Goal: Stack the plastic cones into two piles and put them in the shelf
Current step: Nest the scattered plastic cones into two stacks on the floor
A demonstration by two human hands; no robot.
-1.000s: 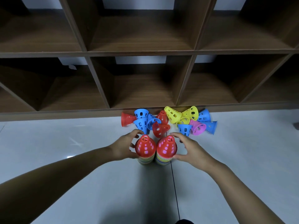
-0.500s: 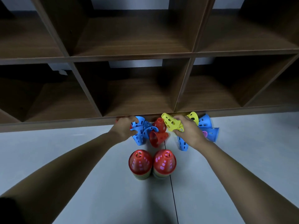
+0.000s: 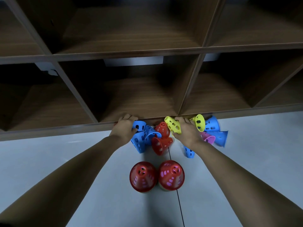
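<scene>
Two cone piles, both topped red, stand side by side on the floor: the left pile [image 3: 143,176] and the right pile [image 3: 171,174]. Beyond them, loose cones lie against the shelf's bottom edge [image 3: 65,128]. My left hand [image 3: 125,127] is curled down at the heap's left end, beside a blue cone [image 3: 139,126]; the red cone that lay there is hidden under it. My right hand [image 3: 186,131] grips a yellow cone [image 3: 173,126]. Two red cones [image 3: 161,143], another yellow cone [image 3: 200,122], a pink cone [image 3: 208,138] and more blue cones [image 3: 218,137] lie around.
The dark wooden shelf has open cubbies; the middle bottom cubby [image 3: 139,102] lies straight ahead of my hands. A dark floor seam [image 3: 179,205] runs toward me from between the piles. Grey floor [image 3: 49,161] lies on both sides.
Both hands left the two piles and reached forward to the loose heap. My left hand now covers the leftmost red cone; my right hand took hold of a yellow cone.
</scene>
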